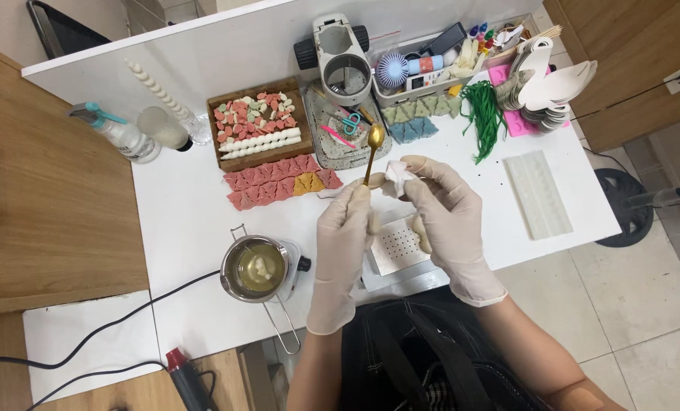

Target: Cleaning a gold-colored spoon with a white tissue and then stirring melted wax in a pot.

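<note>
White table (188,221): gloved left hand (345,228) grips spoon (373,152), handle hidden.

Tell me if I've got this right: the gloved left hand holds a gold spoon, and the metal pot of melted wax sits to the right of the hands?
Not quite. The head view shows the metal pot to the left of the hands, not the right. The left hand does hold the gold spoon.
</note>
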